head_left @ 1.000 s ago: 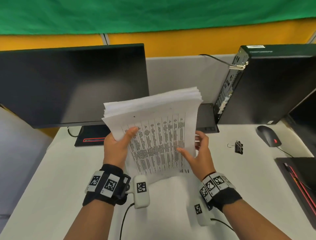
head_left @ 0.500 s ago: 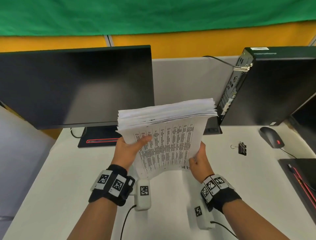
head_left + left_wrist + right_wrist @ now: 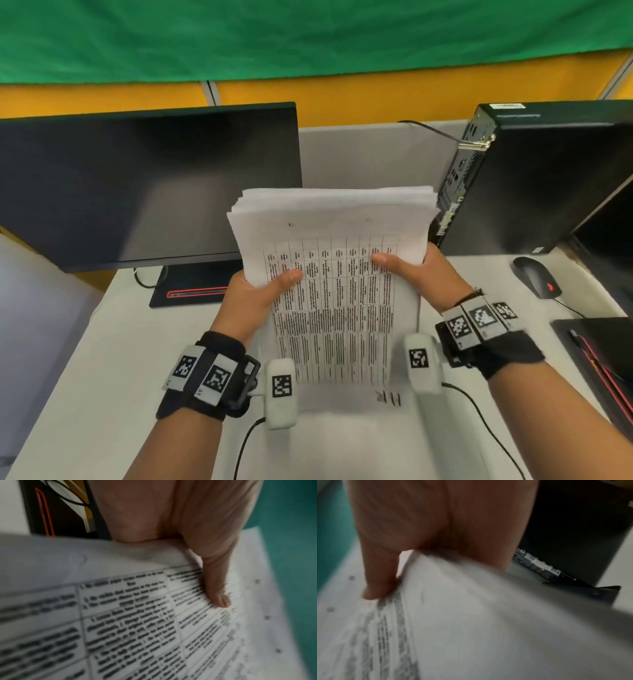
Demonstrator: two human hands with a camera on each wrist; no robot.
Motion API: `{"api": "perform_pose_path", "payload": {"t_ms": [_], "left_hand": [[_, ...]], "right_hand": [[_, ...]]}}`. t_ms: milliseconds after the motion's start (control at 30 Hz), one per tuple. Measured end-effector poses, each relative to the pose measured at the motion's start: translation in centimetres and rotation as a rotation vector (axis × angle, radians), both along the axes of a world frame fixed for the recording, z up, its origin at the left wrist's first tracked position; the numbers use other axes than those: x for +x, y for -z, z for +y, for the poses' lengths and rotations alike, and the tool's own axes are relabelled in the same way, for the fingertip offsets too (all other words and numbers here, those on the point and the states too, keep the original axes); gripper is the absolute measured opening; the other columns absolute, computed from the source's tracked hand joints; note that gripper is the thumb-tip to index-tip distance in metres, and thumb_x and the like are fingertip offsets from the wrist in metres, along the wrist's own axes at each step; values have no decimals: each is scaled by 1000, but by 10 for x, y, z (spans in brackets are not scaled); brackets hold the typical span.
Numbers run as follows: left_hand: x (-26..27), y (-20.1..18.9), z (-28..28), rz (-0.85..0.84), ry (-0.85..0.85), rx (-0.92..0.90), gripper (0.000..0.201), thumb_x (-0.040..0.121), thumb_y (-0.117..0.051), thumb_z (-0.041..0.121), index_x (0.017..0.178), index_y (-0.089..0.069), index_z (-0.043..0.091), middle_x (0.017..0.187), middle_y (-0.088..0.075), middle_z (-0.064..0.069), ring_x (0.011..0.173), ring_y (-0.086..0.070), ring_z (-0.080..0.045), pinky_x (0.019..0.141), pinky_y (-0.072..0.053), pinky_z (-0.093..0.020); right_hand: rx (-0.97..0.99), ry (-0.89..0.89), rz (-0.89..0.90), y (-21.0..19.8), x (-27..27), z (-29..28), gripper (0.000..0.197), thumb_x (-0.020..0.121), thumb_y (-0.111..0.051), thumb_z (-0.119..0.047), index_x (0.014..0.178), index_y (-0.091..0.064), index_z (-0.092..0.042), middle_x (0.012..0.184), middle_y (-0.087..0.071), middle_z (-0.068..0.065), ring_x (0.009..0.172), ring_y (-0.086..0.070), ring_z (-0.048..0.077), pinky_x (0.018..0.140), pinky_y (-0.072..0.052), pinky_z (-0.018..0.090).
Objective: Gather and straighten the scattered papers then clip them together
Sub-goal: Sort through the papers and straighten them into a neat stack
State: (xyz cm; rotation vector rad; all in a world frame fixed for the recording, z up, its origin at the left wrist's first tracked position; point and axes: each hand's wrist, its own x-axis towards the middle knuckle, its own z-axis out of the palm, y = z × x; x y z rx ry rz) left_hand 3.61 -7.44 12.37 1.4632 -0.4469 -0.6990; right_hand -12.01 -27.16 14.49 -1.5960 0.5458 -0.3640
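A thick stack of printed papers (image 3: 337,274) stands upright over the middle of the white desk, its top sheet showing a table of text. My left hand (image 3: 255,298) grips the stack's left edge, thumb across the front page. My right hand (image 3: 423,270) grips the right edge, thumb also on the front. In the left wrist view the thumb (image 3: 216,582) presses on the papers (image 3: 137,622). The right wrist view shows my thumb (image 3: 378,574) on the blurred papers (image 3: 462,622). The binder clip is hidden in every view.
A black monitor (image 3: 144,185) stands at the back left on its base (image 3: 191,291). A black computer tower (image 3: 548,174) stands at the back right. A black mouse (image 3: 536,275) and a dark notebook (image 3: 606,359) lie on the right.
The stack has turned square to me and its sheets sit more even. My right hand slid up the right edge, thumb now on the front. The binder clip has gone out of sight.
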Motion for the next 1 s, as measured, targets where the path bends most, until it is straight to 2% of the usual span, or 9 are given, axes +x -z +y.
{"api": "perform_pose_path", "payload": {"t_ms": [67, 133, 233, 367, 500, 633, 767, 833, 1000], "left_hand": [[-1, -1, -1, 15, -4, -11, 36, 70, -73, 23, 105, -66, 24, 101, -75, 7, 96, -70, -9, 80, -52, -29], [-5, 3, -1, -2, -49, -3, 33, 70, -75, 25, 102, -66, 29, 99, -75, 11, 95, -69, -6, 79, -52, -26], [-16, 2, 1, -85, -128, -17, 32, 67, -77, 26, 98, -69, 27, 96, -76, 7, 92, -71, -9, 78, -57, -30], [-22, -3, 0, -157, -130, -109, 31, 59, -78, 25, 88, -68, 29, 86, -76, 15, 86, -70, -1, 72, -56, -16], [-23, 12, -3, -140, -122, -42, 36, 59, -79, 22, 91, -65, 31, 82, -75, 18, 85, -70, 1, 64, -55, -13], [-24, 6, -1, -154, -186, -122, 41, 58, -79, 21, 95, -64, 31, 85, -75, 15, 86, -70, -3, 67, -57, -17], [-18, -15, -6, -258, -251, -260, 51, 64, -79, 28, 107, -59, 12, 94, -72, 1, 87, -71, -12, 67, -57, -24], [-18, -18, -11, -279, -276, -248, 52, 60, -75, 40, 104, -60, 15, 100, -68, -8, 90, -69, -17, 71, -57, -29], [-11, -21, -16, -298, -296, -183, 30, 66, -79, 32, 88, -60, 26, 83, -66, 5, 69, -66, 3, 57, -52, -17]], "right_hand": [[133, -57, 7, -1, 1, 0, 30, 83, -65, -23, 112, -63, -18, 109, -72, 8, 100, -69, 22, 91, -54, 44], [164, -39, 5, 6, -1, 5, 35, 84, -65, -27, 116, -63, -14, 112, -71, 12, 104, -67, 29, 94, -50, 52], [-16, 28, -58, 6, -5, 19, 27, 87, -61, -31, 111, -64, -20, 107, -72, 6, 101, -69, 19, 90, -55, 44], [-41, 115, -207, 8, -11, 25, 21, 82, -62, -26, 103, -63, -29, 100, -72, -4, 96, -69, 9, 77, -59, 27], [-28, 125, -84, 29, -14, 26, 14, 88, -60, -23, 99, -63, -32, 92, -73, -7, 93, -70, 9, 75, -59, 25], [-42, 83, -62, 33, -17, 26, 16, 90, -57, -21, 96, -61, -35, 90, -71, -14, 86, -68, -6, 71, -55, 14], [-39, 11, -59, 33, -18, 25, 22, 86, -62, -21, 104, -61, -34, 94, -73, -16, 94, -68, 0, 76, -56, 19], [-42, -13, -53, 32, -17, 26, 25, 86, -62, -22, 107, -60, -35, 96, -73, -20, 97, -67, 0, 78, -56, 17], [-32, 24, -12, 31, -14, 23, 24, 89, -58, -27, 113, -61, -29, 108, -71, -6, 103, -66, 11, 91, -54, 36]]}}
